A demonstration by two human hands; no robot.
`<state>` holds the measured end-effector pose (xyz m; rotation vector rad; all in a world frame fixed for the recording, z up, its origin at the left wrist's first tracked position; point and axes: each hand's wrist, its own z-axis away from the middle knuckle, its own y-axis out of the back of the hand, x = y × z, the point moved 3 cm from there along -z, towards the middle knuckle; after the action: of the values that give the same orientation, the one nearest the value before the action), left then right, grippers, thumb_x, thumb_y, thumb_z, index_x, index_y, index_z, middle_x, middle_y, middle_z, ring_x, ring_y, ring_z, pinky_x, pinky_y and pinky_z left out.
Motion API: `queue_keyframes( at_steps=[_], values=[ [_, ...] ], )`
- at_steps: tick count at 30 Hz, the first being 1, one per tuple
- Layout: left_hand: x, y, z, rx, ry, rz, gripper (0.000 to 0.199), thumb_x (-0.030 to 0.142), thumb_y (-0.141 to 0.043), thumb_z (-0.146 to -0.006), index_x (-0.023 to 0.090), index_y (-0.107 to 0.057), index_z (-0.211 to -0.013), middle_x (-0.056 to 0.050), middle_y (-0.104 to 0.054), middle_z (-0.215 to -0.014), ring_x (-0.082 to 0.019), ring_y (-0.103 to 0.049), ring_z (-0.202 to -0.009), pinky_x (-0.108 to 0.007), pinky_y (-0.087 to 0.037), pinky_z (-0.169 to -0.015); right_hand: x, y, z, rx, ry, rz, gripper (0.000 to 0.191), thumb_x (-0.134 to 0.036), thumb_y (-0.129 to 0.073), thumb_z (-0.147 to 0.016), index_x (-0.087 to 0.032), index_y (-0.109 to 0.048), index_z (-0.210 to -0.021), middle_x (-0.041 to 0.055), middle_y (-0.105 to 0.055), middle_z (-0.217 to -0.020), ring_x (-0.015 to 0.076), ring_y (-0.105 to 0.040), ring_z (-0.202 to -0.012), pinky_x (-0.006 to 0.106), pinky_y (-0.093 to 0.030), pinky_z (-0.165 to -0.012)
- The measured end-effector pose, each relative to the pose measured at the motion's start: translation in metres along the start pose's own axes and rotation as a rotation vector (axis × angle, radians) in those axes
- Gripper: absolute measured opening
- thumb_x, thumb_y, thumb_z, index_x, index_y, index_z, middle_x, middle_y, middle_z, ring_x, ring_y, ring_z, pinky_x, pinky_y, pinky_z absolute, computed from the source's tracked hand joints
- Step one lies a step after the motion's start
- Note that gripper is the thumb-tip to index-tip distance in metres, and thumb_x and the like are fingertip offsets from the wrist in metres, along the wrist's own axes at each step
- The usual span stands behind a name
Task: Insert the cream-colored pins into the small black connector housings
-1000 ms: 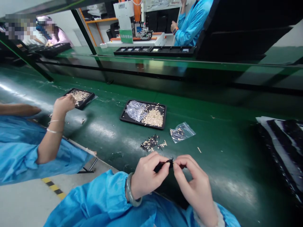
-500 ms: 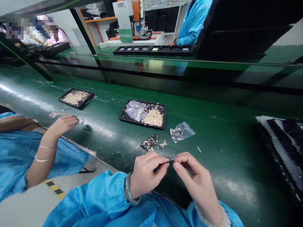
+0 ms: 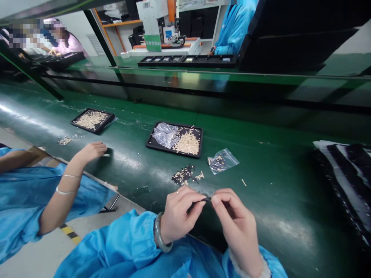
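Between my hands is a small dark strip-like piece (image 3: 206, 199), mostly covered by fingertips. My left hand (image 3: 181, 212) pinches one end of it between thumb and forefinger. At its other end, the thumb and forefinger of my right hand (image 3: 236, 216) are pressed together on it. Just beyond my hands lies a loose pile of small black and beige pieces (image 3: 183, 175). Right of that pile, a clear zip bag (image 3: 224, 161) holds a few more small pieces. Behind them, a black tray (image 3: 174, 152) carries a heap of beige strips and crumpled clear plastic.
On the left, a co-worker's hand (image 3: 92, 151) rests over the green table (image 3: 278, 173). Further left stands another black tray (image 3: 100, 129) of beige strips. Stacked black and white sheets (image 3: 344, 173) sit at the right edge. A raised shelf (image 3: 174, 87) runs along the back.
My right thumb and fingertips have closed in on the dark piece, and that hand has shifted slightly left. The co-worker's hand has moved to the right along the table.
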<state>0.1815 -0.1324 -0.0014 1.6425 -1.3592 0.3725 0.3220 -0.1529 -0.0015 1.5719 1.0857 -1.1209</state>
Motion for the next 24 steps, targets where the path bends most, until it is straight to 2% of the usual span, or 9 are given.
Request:
queue_keyframes(
  at_steps=[5, 11, 21, 24],
  values=[
    [-0.001, -0.001, 0.004, 0.046, -0.076, -0.039, 0.019, 0.007, -0.056, -0.081, 0.017, -0.06, -0.097, -0.005, -0.064, -0.079, -0.016, -0.059, -0.075, -0.029, -0.051, -0.067, -0.002, -0.002, 0.004, 0.017, 0.021, 0.004, 0.014, -0.02, -0.055, -0.087, -0.021, -0.054, -0.073, 0.0012, -0.052, -0.075, 0.0151, -0.049, -0.069, 0.026, -0.04, -0.061],
    [0.001, 0.001, 0.005, 0.095, -0.195, -0.124, 0.019, 0.007, -0.054, -0.08, 0.015, -0.059, -0.097, -0.005, -0.065, -0.078, -0.015, -0.06, -0.072, -0.028, -0.053, -0.068, -0.004, -0.005, 0.006, 0.009, -0.019, -0.055, 0.015, -0.021, -0.055, -0.086, -0.02, -0.053, -0.071, 0.0006, -0.051, -0.072, 0.0146, -0.049, -0.067, 0.024, -0.039, -0.059],
    [-0.001, 0.001, 0.009, 0.096, -0.284, -0.115, 0.022, 0.006, -0.054, -0.079, 0.014, -0.059, -0.099, -0.006, -0.065, -0.078, -0.015, -0.061, -0.072, -0.029, -0.054, -0.068, 0.004, -0.005, 0.008, -0.092, -0.186, -0.278, 0.02, -0.028, -0.057, -0.086, -0.02, -0.053, -0.068, -0.0001, -0.048, -0.071, 0.0142, -0.048, -0.069, 0.023, -0.04, -0.061],
    [0.001, 0.001, 0.009, 0.104, -0.277, -0.086, 0.022, 0.007, -0.054, -0.08, 0.016, -0.059, -0.099, -0.005, -0.066, -0.078, -0.015, -0.061, -0.072, -0.029, -0.054, -0.067, 0.007, -0.006, 0.006, -0.121, -0.277, -0.357, 0.02, -0.031, -0.06, -0.085, -0.019, -0.053, -0.07, -0.0004, -0.048, -0.074, 0.0125, -0.049, -0.063, 0.024, -0.041, -0.06]
  ],
)
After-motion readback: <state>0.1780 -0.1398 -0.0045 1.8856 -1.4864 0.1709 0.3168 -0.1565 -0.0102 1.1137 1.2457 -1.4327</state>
